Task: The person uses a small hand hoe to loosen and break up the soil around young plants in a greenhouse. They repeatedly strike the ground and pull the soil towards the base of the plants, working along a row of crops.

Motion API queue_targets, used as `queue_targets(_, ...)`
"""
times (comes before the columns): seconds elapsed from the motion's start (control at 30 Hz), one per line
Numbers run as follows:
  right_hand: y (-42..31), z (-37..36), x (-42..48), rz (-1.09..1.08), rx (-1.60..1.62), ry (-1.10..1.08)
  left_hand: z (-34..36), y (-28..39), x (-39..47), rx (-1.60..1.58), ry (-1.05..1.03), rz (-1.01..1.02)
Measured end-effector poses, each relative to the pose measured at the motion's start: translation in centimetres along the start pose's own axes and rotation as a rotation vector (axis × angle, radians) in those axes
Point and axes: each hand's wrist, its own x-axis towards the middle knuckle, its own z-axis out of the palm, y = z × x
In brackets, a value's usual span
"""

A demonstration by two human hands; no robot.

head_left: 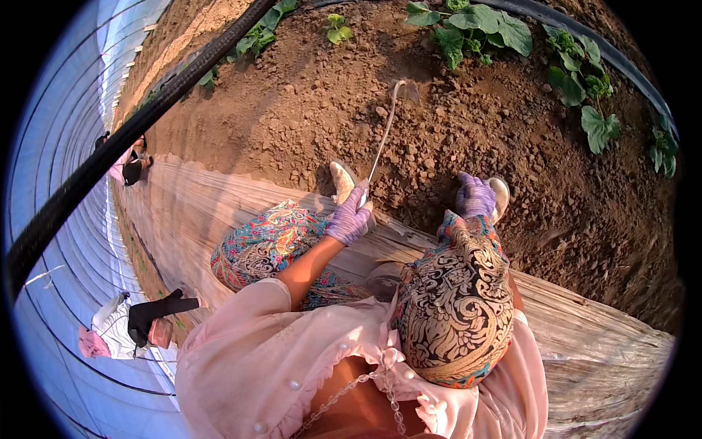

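Note:
My left hand, in a purple-and-white glove, grips the handle of a small hand hoe. Its thin metal shaft reaches out over loose brown soil and bends at the far end, where the soil-coloured blade meets the ground. My right hand, gloved alike, hangs low beyond my right knee, beside a pale shoe. Its fingers look bent, but their undersides are hidden, so whether it holds anything does not show. Another pale shoe is just beyond my left hand.
Leafy green vine plants grow along a dark hose at the far side. Under me runs plastic sheeting. A dark bar crosses the view at left. Other people stand along the blue-lit tunnel wall.

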Motion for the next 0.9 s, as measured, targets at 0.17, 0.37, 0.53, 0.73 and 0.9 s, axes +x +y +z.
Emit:
queue_targets(0.17, 0.6, 0.1, 0.2, -0.009, 0.019, -0.056, 2.0, 5.9, 6.5, -0.155, -0.106, -0.121)
queue_targets(0.37, 0.2, -0.3, 0.2, 0.000, 0.089, -0.080, 2.1, 4.4, 7.1, 0.160, -0.206, -0.151)
queue_targets(0.53, 0.1, -0.6, 0.0, 0.069, 0.078, -0.096, -1.5, -2.9, 2.3, 0.107, 0.093, -0.061)
queue_targets(0.73, -2.0, -2.8, 0.4, 0.183, 0.029, -0.293, -4.0, -0.6, 3.5, -0.062, 0.195, -0.143)
queue_targets(0.9, -1.0, -1.2, -0.1, 0.136, 0.076, -0.195, -4.1, -0.7, 1.9, -0.218, -0.006, -0.377)
